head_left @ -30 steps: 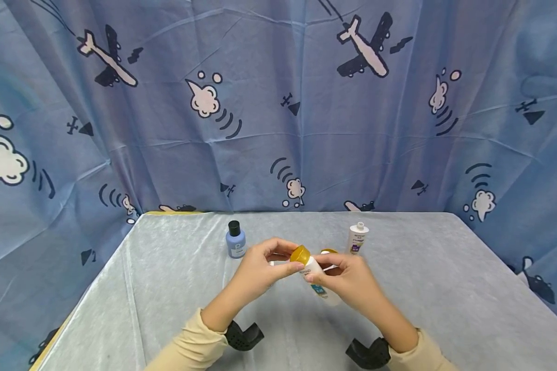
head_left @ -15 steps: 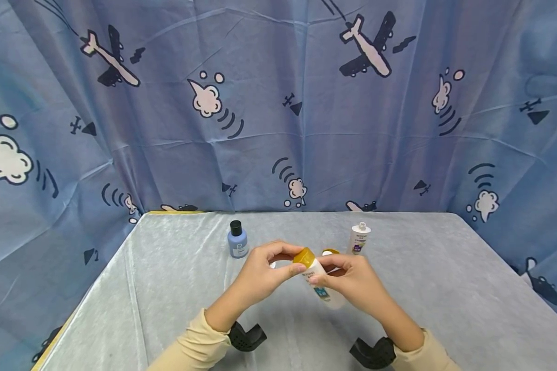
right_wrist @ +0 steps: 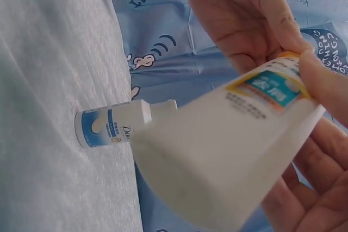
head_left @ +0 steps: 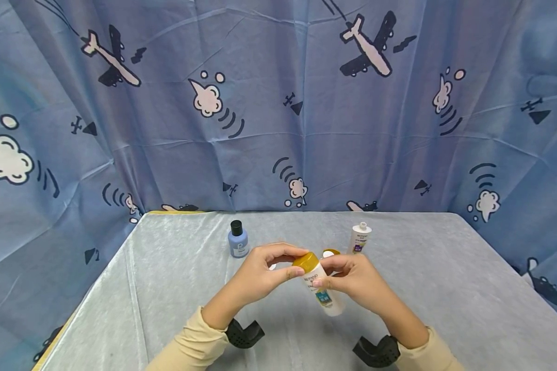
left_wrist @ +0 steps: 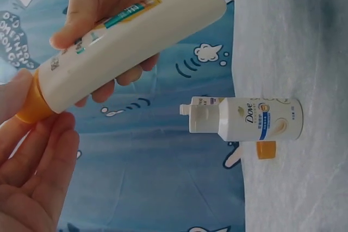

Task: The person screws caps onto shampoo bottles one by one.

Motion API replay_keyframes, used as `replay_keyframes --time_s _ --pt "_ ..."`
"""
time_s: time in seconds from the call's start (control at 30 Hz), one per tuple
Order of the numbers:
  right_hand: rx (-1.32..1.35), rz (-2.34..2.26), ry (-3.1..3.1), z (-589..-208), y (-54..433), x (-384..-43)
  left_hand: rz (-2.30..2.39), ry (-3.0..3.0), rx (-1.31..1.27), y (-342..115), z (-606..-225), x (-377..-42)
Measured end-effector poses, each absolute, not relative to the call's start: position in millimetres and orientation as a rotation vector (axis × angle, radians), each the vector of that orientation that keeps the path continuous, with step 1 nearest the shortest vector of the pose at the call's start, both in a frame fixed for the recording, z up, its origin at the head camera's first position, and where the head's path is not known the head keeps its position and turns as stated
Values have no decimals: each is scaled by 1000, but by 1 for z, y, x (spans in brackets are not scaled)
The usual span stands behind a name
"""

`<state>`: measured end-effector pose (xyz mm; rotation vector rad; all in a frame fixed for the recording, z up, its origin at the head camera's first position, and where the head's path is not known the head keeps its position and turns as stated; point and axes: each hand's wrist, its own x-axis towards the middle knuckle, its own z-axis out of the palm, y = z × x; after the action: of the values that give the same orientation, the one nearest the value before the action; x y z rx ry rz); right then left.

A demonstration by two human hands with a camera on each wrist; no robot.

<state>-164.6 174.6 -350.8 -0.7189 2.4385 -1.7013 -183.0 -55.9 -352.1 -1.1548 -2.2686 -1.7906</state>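
A white bottle (head_left: 330,303) with a gold cap (head_left: 307,262) is tilted in the air over the table, its cap end up and to the left. My left hand (head_left: 260,274) pinches the cap between thumb and fingers. The right hand (head_left: 357,281) grips the bottle just below the cap, thumb on the printed front. In the right wrist view the bottle's base (right_wrist: 190,177) faces the camera. A white Dove bottle (left_wrist: 266,119) stands on the table in the left wrist view; in the head view it is mostly hidden behind my left hand.
A blue bottle (head_left: 238,244) with a black top stands at the back left. Back right stands a white bottle (head_left: 359,238) with a bare nozzle. A gold cap (head_left: 331,252) shows on the table behind my right hand. A patterned curtain (head_left: 278,113) hangs behind the table.
The bottle has lowered slightly and swung so that more of its printed front and base shows. Both hands have kept their hold, the left on the cap, the right on the body.
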Motion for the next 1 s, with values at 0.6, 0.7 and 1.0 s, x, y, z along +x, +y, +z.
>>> replay_keyframes --time_s 0.6,0.7,1.0 --pt "-731 -1759 2242 -351 177 -166 -1771 -2270 -1267 -59 -348 -184" --pt "-741 -1770 2215 -351 177 -166 -1779 -2273 -1272 -59 -348 -183" --pt "-682 -1777 2212 -351 175 -167 -1770 -2269 -1220 -59 -348 -184"
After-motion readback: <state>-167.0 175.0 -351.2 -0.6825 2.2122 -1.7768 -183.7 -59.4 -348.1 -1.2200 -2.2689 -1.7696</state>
